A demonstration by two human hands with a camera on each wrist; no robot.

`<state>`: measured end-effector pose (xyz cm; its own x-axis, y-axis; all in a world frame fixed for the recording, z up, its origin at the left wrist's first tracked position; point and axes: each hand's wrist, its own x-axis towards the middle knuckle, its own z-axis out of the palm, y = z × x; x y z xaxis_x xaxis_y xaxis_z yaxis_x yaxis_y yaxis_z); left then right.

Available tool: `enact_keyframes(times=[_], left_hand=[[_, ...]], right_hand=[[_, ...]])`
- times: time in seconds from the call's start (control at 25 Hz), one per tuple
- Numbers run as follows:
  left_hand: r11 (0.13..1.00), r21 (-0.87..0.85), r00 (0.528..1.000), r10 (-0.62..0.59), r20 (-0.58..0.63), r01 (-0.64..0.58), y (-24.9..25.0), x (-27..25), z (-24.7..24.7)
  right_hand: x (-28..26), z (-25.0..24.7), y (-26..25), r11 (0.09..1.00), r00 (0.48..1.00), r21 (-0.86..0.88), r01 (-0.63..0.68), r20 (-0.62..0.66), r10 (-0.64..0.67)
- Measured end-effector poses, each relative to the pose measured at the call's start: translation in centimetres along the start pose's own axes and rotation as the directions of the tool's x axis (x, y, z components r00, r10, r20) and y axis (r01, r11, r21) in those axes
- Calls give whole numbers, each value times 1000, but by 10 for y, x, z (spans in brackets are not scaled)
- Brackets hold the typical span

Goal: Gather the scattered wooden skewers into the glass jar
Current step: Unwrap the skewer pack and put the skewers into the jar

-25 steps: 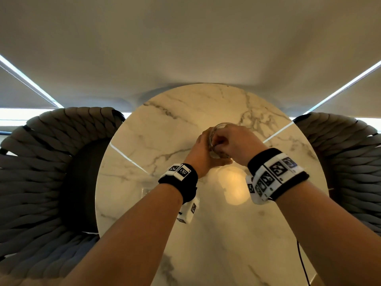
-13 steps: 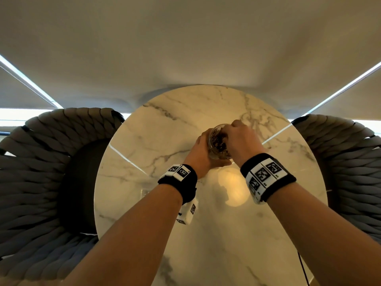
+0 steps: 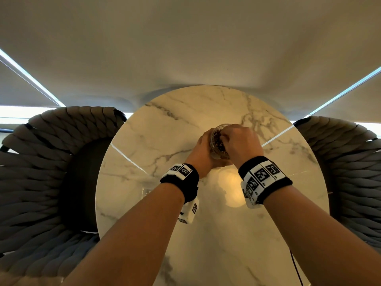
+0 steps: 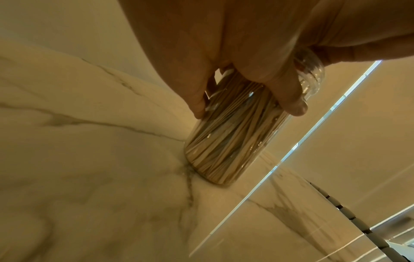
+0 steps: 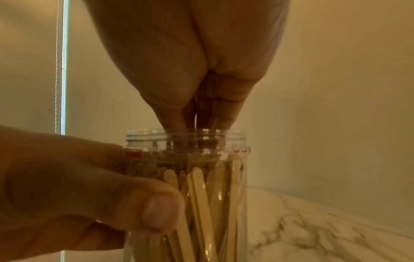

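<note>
The glass jar (image 4: 233, 134), packed with wooden skewers (image 5: 201, 200), is gripped around its body by the left hand (image 3: 203, 156) on the table (image 3: 165, 141). Right hand's (image 3: 241, 142) bunched fingertips (image 5: 199, 118) are dipped into the mouth; whether anything is pinched cannot be told. A push too hard, and the jar could be tipped or skewers jammed.

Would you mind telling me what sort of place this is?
Probably a home or lounge sitting area: a round marble table flanked by two thick rope-woven chairs, with blinds behind.
</note>
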<state>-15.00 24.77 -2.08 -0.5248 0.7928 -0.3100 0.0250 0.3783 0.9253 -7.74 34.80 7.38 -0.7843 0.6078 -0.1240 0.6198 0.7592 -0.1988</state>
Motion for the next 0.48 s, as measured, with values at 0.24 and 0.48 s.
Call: enact_keyframes(times=[0.24, 0.48], left_hand=[[999, -32, 999, -32, -7, 32, 2, -1, 0], [1000, -18, 1000, -11, -1, 11, 5, -4, -1]], right_hand=[[-1, -1, -1, 980, 992, 199, -27, -113, 50], [0, -5, -1, 985, 999, 174, -17, -42, 25]])
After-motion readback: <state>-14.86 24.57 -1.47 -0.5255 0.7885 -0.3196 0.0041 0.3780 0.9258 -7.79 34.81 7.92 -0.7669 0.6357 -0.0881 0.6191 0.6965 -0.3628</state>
